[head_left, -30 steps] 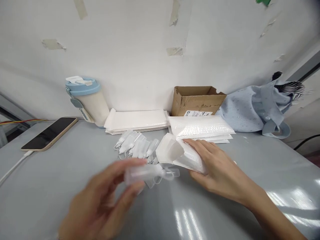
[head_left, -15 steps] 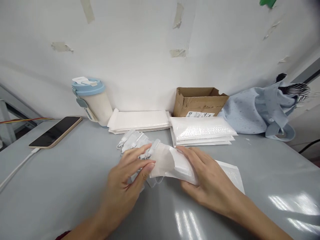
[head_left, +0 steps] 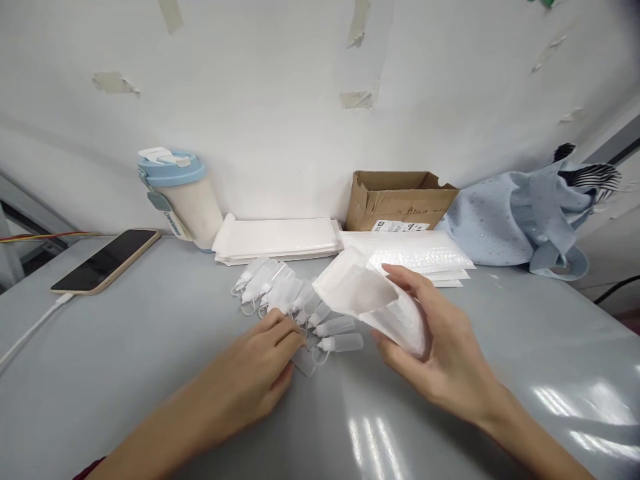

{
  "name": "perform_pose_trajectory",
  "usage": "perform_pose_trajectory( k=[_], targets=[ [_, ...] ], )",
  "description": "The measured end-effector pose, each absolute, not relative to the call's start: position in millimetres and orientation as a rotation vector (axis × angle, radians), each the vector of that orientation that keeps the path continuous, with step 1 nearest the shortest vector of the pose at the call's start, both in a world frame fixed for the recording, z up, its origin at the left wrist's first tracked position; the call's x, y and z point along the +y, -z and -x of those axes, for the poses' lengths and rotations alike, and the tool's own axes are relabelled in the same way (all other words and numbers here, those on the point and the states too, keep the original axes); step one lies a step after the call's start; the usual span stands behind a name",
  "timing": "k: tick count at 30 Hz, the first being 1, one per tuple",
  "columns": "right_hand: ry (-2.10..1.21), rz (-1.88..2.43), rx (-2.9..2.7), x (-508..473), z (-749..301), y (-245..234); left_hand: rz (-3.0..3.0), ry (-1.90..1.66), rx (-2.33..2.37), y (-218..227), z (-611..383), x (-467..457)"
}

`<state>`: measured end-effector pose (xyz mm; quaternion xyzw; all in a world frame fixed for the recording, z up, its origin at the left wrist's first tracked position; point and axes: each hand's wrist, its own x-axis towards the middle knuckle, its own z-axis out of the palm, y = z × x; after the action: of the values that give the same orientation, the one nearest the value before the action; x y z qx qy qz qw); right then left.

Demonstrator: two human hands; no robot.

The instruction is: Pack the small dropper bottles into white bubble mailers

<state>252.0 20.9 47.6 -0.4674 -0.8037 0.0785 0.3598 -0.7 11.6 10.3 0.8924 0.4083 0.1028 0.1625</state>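
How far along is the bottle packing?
Done: no filled mailer is visible; whether the held one is loaded cannot be told. In hand: the right hand holds an open bubble mailer; the left hand touches the small plastic bottles. Left: a cluster of bottles lies loose on the table, with two mailer stacks flat behind.

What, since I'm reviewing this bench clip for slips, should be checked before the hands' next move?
1. Grip of the right hand on the white padded pouch: ok, lifted off the table.
2. Pouch mouth points toward the left hand: ok.
3. Pouch contents: cannot tell, the inside is hidden.
4. A bottle in the grip of the left hand: cannot tell; its fingertips lie at the near end of the small bottles.
5. The small bottles lie together on the table, between both hands: ok.
6. The phone and the cup are apart from both hands: ok.
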Motion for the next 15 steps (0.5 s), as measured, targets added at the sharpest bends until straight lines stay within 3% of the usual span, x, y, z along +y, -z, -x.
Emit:
perform_pose_trajectory(
  k=[8,15],
  targets=[
    [-0.170,1.252,-2.215,24,-250,-38,-2.484,-0.452,1.046,-38,9,12],
    [-0.307,1.207,-2.377,20,-244,-37,-2.256,-0.942,1.242,-62,26,10]
  ],
)
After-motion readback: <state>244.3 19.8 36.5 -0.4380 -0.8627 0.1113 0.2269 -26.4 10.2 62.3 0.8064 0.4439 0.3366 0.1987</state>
